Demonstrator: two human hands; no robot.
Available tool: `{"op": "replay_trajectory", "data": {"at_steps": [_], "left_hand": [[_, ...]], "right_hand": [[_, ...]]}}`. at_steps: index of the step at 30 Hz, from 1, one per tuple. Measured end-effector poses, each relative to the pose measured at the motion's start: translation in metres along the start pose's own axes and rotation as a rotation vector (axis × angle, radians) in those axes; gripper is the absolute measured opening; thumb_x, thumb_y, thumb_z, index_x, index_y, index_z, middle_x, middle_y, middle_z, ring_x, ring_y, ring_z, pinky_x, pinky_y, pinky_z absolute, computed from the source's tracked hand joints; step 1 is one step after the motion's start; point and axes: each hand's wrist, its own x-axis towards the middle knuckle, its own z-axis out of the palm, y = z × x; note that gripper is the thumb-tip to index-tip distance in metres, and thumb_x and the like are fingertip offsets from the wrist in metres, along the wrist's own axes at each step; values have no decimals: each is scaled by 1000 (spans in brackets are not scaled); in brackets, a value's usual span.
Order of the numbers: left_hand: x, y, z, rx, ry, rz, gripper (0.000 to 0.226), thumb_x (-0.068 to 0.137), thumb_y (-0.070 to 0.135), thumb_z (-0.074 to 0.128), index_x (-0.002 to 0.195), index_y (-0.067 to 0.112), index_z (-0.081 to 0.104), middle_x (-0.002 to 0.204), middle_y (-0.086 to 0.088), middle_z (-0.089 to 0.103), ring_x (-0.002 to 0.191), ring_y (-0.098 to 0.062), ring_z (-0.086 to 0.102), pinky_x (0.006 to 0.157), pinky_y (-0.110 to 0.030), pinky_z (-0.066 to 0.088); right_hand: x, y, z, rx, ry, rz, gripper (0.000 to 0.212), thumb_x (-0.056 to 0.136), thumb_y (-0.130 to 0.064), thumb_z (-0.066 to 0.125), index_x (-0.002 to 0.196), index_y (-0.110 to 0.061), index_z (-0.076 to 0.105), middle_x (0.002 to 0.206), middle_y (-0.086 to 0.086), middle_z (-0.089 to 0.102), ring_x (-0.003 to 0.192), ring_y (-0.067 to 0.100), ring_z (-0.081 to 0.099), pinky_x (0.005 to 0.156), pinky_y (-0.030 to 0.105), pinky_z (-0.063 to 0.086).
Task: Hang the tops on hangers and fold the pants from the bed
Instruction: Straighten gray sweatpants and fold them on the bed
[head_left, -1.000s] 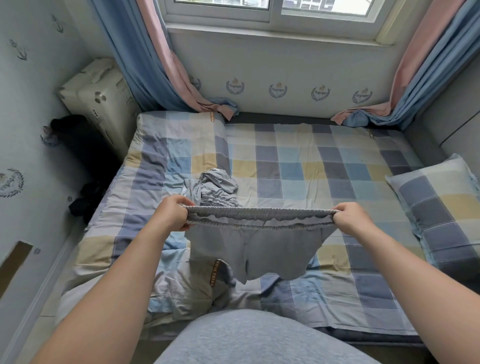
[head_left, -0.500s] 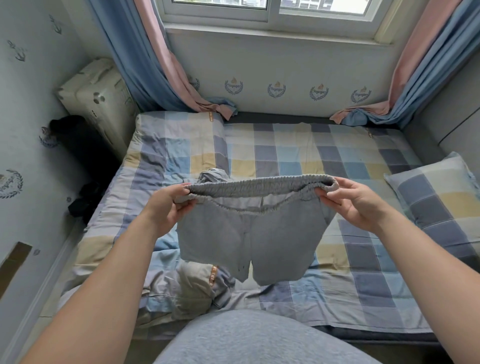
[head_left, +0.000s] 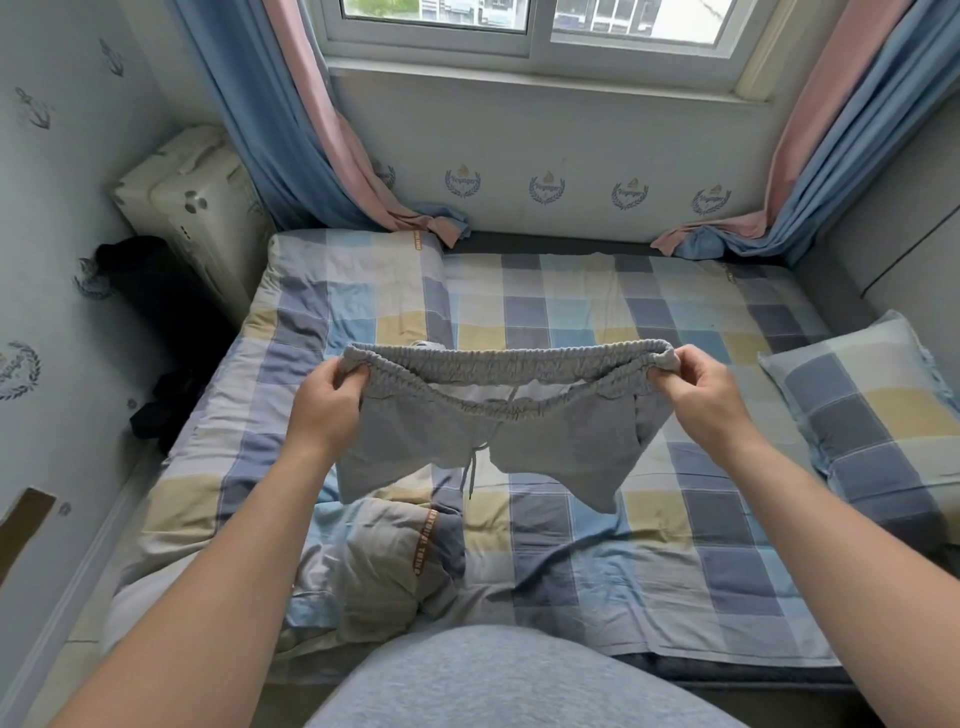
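I see shorts (head_left: 493, 447) in air above bed (head_left: 623, 322). Left hand (head_left: 324, 400) and right hand (head_left: 711, 395) each pinch waistband (head_left: 519, 356) end, fingers curled. Risk, I think: band sags open, legs hang uneven, fold lands crooked; drawstring (head_left: 470, 473) may get trapped.

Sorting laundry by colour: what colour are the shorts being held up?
The shorts are light grey, shown best in the head view.

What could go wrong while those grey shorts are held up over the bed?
The grey shorts hang only from the left hand and right hand at the waistband's ends, and the legs hang uneven, so the fold may be crooked. The loose drawstring could get trapped inside. Laid on the rumpled bedding below, they might wrinkle.
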Motion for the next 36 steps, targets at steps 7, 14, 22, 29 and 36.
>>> {"op": "replay_trajectory", "data": {"at_steps": [7,14,22,29,36], "left_hand": [[-10,22,5,-230,28,-214,21,97,17,53,78,9,56,77,-8,55,76,-21,50,70,-34,38],[-37,53,22,-693,-227,-556,28,105,25,42,91,12,62,78,-7,68,59,-16,65,52,-25,53],[-81,97,37,-705,-571,-142,37,91,13,56,126,0,54,105,-20,65,93,-30,62,79,-40,49],[-90,91,38,-681,-618,93,59,70,4,71,126,3,52,103,-12,66,93,-19,65,81,-35,55],[-88,79,49,-782,-586,-25,46,73,6,64,117,-3,58,100,-14,64,93,-29,61,85,-46,50]], "right_hand": [[-3,-16,7,65,16,98,20,95,-21,62,83,-5,60,76,9,61,72,21,55,67,37,44],[-27,-66,25,438,-238,256,13,96,-4,51,85,-8,57,76,10,59,57,17,61,50,29,50],[-65,-120,48,331,-536,-141,14,93,1,61,103,-3,69,95,5,70,89,14,65,82,32,55],[-73,-126,47,189,-436,-343,24,80,-16,55,87,-29,74,100,3,57,88,7,55,76,17,46],[-66,-55,36,275,-220,-17,82,70,-61,75,141,-37,42,152,-7,41,140,12,38,114,39,36]]}}
